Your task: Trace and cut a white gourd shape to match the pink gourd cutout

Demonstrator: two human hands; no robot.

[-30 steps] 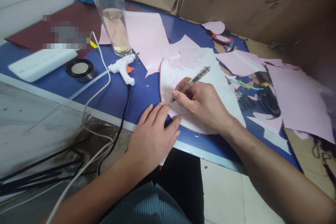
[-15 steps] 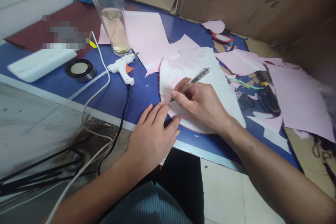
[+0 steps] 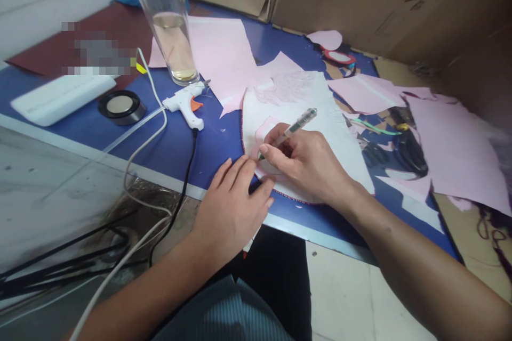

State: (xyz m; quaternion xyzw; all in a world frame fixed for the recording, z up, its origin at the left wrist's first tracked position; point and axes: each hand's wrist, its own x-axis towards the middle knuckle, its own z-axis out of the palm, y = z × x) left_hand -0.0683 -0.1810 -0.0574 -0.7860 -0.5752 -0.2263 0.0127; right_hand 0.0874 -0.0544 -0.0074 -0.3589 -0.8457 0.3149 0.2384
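Observation:
My right hand (image 3: 306, 157) grips a clear-barrelled pen (image 3: 298, 121) with green inside, its tip down near the lower left of a white fabric panel (image 3: 336, 144). A pink cut piece (image 3: 267, 127) lies on the panel beside the pen, partly covered by my fingers. The panel has a curved edge with dark red trim and a pale feather-like pattern near its top. My left hand (image 3: 234, 202) lies flat, fingers stretched out, with its fingertips at the panel's left edge.
Left of the panel are a white glue gun (image 3: 186, 104), a roll of tape (image 3: 121, 106), a white box-like device (image 3: 64, 98) and a tall glass of liquid (image 3: 176, 48). Pink sheets (image 3: 460, 144) and scraps cover the right side. A cardboard box (image 3: 380, 5) stands behind.
The top of the pen has tipped slightly left and down as my right hand shifts a little. My left hand stays in place.

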